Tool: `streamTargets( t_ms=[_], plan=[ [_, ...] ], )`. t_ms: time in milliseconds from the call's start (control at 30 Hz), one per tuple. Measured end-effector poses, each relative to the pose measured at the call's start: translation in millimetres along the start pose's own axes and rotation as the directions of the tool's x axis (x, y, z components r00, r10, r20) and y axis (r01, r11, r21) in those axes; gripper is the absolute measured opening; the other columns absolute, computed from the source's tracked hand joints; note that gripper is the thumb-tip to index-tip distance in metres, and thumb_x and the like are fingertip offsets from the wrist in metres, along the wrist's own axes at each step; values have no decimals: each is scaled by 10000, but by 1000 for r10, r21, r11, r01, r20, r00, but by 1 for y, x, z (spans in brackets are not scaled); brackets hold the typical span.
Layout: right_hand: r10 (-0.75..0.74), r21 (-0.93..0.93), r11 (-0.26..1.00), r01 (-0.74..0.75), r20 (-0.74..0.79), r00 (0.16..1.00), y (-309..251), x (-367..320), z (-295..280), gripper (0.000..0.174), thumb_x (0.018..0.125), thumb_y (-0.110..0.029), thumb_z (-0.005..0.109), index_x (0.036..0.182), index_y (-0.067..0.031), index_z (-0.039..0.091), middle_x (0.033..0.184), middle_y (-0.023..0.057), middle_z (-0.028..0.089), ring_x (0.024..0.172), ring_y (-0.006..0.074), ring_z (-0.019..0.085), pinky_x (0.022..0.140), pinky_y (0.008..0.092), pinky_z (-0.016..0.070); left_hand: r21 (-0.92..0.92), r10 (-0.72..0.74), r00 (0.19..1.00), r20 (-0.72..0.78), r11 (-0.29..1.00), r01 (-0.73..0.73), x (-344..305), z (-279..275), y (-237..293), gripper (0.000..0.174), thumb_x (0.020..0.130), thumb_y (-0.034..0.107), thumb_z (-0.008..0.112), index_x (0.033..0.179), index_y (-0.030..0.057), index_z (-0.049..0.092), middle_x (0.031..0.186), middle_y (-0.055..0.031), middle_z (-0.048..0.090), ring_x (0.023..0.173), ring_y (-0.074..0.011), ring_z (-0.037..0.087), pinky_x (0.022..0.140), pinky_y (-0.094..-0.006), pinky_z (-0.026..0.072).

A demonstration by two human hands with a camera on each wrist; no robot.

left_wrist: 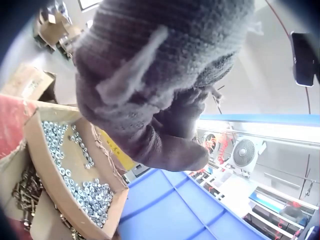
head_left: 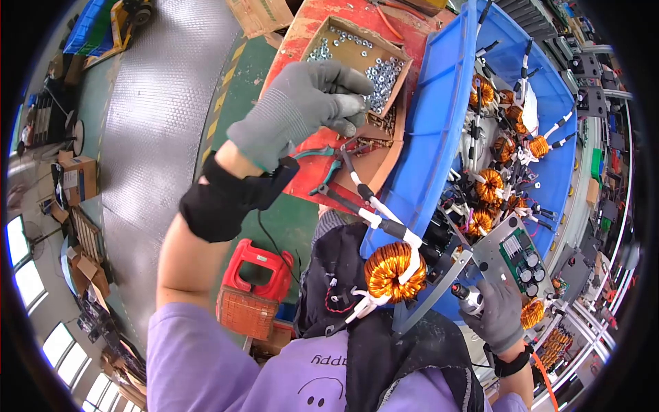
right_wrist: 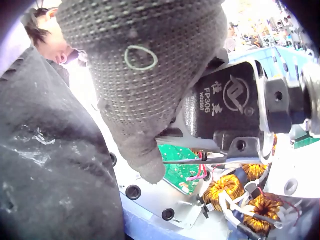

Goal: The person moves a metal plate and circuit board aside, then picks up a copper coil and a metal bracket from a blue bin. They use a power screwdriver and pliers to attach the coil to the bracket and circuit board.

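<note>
My left hand [head_left: 312,103], in a grey glove, hovers over a cardboard box [head_left: 340,48] of small silver nuts [head_left: 384,79]. Its fingers bend toward the thumb; I cannot tell whether something small sits between them. Low on the right, my gloved right hand [head_left: 498,312] grips a black-and-silver power tool marked FP306 [right_wrist: 222,102]. Close to it is a metal plate with a green circuit board [head_left: 518,250]. A copper-wound coil [head_left: 395,271] lies before the apron, its white-and-black leads [head_left: 374,206] reaching up toward the nut box.
A large blue bin [head_left: 439,123] holds several copper coils [head_left: 489,185] with stiff leads. Green-handled pliers [head_left: 329,180] and brass-coloured screws [left_wrist: 27,195] lie beside the nut box on the red table [head_left: 295,51]. A red plastic stool [head_left: 254,275] stands below on the floor.
</note>
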State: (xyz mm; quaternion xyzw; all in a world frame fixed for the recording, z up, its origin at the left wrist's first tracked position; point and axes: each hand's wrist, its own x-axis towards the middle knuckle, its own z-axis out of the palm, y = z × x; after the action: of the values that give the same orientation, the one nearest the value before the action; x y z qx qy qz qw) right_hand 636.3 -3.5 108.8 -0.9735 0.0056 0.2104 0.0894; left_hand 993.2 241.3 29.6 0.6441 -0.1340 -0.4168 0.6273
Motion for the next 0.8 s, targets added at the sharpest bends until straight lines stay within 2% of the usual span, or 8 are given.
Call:
streamTargets(
  t_ms=[133,267,333,467,567,667,733,800],
  plan=[
    [9,27,1000,-9,-6,1000,0,0,0,676,576,-161,872,1136,-46,512,857,114,595,775,343,586,798,467,446,133,112,976,189,981,-139,-25,21,27,231,840,-19,590,1057,-42,664,921,-79,683,789,-126,646,737,-262,534],
    [5,15,1000,-5,-9,1000,0,1,2,678,565,-153,873,1130,-38,517,817,125,591,755,354,596,918,495,472,292,-86,949,303,956,-7,-44,68,38,214,811,-20,564,976,16,694,870,-70,698,709,-152,647,658,-300,524],
    [14,24,1000,-14,11,1000,2,0,3,679,566,-156,872,1132,-38,516,813,126,592,751,355,599,927,497,472,249,245,875,417,896,-369,-45,85,13,195,800,13,582,960,31,692,890,-80,692,721,-214,667,677,-333,533],
    [4,0,1000,-4,-7,1000,1,0,1,675,568,-161,870,1129,-44,515,817,125,602,763,355,607,887,493,483,439,168,901,399,828,-349,-50,105,6,142,782,51,608,887,59,703,878,-88,679,801,-247,657,719,-377,517],
    [13,12,1000,-13,-11,1000,1,0,3,660,566,-162,870,1115,-45,522,827,124,611,781,355,614,830,483,486,681,290,867,404,538,-497,-50,114,-2,108,755,84,628,809,91,721,845,-74,666,871,-249,622,747,-398,481],
    [51,36,998,-52,33,998,2,0,2,650,563,-160,871,1102,-43,528,848,124,624,788,360,620,794,476,482,702,94,905,415,599,-384,-42,120,6,91,716,127,647,748,85,721,839,-97,663,886,-259,588,748,-403,455],
    [-22,41,999,22,2,1000,3,5,0,625,627,-170,847,1137,-40,509,821,119,591,733,337,592,700,449,456,742,-240,793,561,570,-353,-31,120,24,141,678,178,668,730,58,720,806,-130,649,864,-264,587,758,-396,451],
    [-95,43,994,96,-30,995,3,6,0,602,692,-181,822,1172,-37,489,795,115,558,678,315,563,606,421,431,723,-217,763,610,547,-423,-25,120,30,174,661,207,685,717,46,722,743,-149,655,790,-276,634,713,-394,486]
  ],
)
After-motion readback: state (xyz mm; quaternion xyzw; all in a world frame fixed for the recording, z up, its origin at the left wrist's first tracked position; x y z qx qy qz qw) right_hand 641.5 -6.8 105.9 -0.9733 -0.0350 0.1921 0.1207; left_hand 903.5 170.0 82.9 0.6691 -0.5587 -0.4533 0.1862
